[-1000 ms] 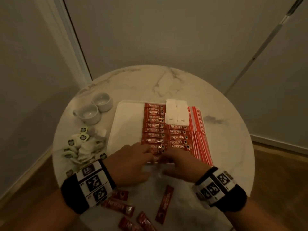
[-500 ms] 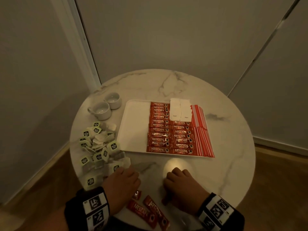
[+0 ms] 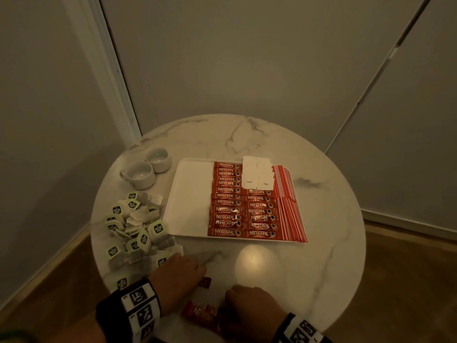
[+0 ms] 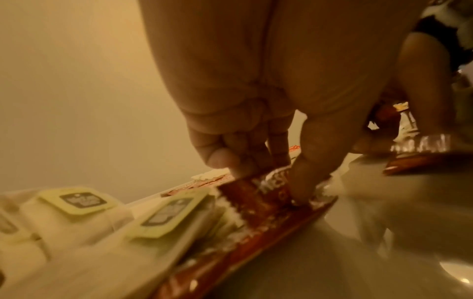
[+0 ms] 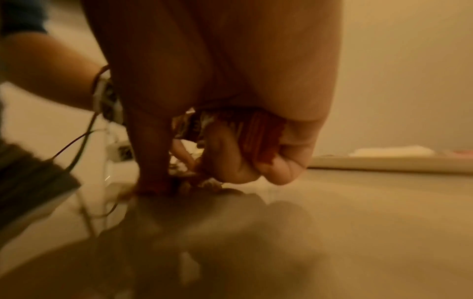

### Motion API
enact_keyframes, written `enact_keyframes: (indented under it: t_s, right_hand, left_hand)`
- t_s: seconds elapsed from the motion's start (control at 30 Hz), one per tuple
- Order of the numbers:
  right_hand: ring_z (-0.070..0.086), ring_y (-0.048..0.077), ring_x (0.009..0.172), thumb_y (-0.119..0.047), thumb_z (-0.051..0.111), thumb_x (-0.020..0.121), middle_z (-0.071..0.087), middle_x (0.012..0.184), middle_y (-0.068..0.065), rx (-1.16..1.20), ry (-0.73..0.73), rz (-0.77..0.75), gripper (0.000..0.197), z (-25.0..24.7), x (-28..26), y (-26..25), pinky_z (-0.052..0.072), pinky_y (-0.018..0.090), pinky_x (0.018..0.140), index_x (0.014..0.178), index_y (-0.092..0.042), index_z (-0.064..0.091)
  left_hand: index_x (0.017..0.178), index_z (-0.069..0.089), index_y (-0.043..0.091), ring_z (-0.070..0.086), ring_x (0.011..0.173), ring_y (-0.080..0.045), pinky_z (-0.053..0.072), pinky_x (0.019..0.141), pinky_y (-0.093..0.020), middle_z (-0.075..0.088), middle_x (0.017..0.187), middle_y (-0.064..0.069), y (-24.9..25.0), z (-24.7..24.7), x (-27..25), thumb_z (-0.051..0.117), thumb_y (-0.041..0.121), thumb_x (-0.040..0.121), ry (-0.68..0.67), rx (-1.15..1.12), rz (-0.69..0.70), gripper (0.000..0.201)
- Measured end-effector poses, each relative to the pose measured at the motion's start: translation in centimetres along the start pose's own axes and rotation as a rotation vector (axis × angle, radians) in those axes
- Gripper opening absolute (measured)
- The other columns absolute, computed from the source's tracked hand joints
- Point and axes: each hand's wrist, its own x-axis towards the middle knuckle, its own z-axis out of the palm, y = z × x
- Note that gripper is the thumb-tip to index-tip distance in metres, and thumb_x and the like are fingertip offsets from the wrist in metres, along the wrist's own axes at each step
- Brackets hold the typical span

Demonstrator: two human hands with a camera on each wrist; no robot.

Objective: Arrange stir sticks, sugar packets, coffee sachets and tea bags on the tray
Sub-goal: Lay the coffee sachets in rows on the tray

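Though both wrist views are blurry and the hands hide most of the loose red coffee sachets (image 3: 200,315) at the bottom of the head view, the left hand (image 4: 256,125) pinches one sachet on the table (image 3: 321,256). The right hand (image 5: 225,113) is curled round a few crumpled sachets. More shiny red sachets lie in neat rows on the white tray (image 3: 190,194) in the middle.

Tea bags (image 3: 138,233) left of tray (image 3: 190,194)

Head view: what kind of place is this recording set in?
Probably a hotel room or lounge corner, dimly lit: a round marble table by panelled walls, two white cups, and a white tray stocked with coffee sachets and sugar packets.
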Motion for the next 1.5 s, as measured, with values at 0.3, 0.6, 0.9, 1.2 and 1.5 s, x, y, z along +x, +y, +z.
enact_keyframes:
  t_s: [0.3,0.6,0.9,1.2,1.5]
  right_hand:
    - [0.060,0.022,0.102,-0.040,0.053,0.094,0.064,0.113,0.005,0.201,0.163,0.204,0.032,-1.8,-0.8,3.8,0.049,0.032,0.087,0.114,-0.015,0.058]
    - [0.063,0.013,0.083,-0.038,0.058,0.092,0.068,0.095,-0.001,0.320,0.208,0.235,0.020,-3.4,-1.3,6.2,0.050,0.026,0.078,0.098,-0.020,0.063]
    - [0.064,0.003,0.079,-0.020,0.060,0.091,0.068,0.088,-0.009,0.592,0.284,0.265,0.014,-5.0,-1.7,8.0,0.053,0.016,0.073,0.100,-0.023,0.071]
    - [0.058,-0.001,0.075,-0.029,0.065,0.089,0.062,0.081,-0.017,0.596,0.444,0.222,0.007,-8.8,-1.6,9.5,0.045,0.012,0.068,0.095,-0.029,0.068]
    - [0.063,0.002,0.079,-0.038,0.062,0.089,0.065,0.085,-0.012,0.499,0.501,0.158,0.019,-13.2,1.0,7.8,0.051,0.018,0.073,0.097,-0.022,0.067]
  left_hand:
    - [0.081,0.066,0.029,0.060,0.062,0.000,0.047,0.057,-0.013,0.064,0.076,0.016,-0.3,-0.3,0.1,0.082,0.049,0.042,0.089,-0.031,0.048,0.047]
    - [0.131,0.037,0.023,0.042,0.121,-0.017,0.024,0.102,-0.032,0.043,0.133,0.003,-0.8,0.9,-0.7,0.042,0.023,0.092,0.040,-0.089,-0.004,0.039]
    - [0.069,0.047,0.037,0.052,0.060,0.002,0.039,0.055,-0.014,0.052,0.075,0.020,-0.9,1.7,0.2,0.059,0.046,0.055,0.217,-0.112,0.096,0.021]
    - [0.093,0.041,0.023,0.057,0.071,-0.011,0.051,0.070,-0.028,0.063,0.083,-0.002,1.3,-1.9,5.4,0.042,0.023,0.099,0.345,-1.270,-0.139,0.006]
    - [0.103,0.062,0.009,0.067,0.060,-0.009,0.055,0.062,-0.026,0.070,0.072,0.003,-0.9,-8.5,10.2,0.064,0.028,0.088,0.295,-1.609,-0.274,0.025]
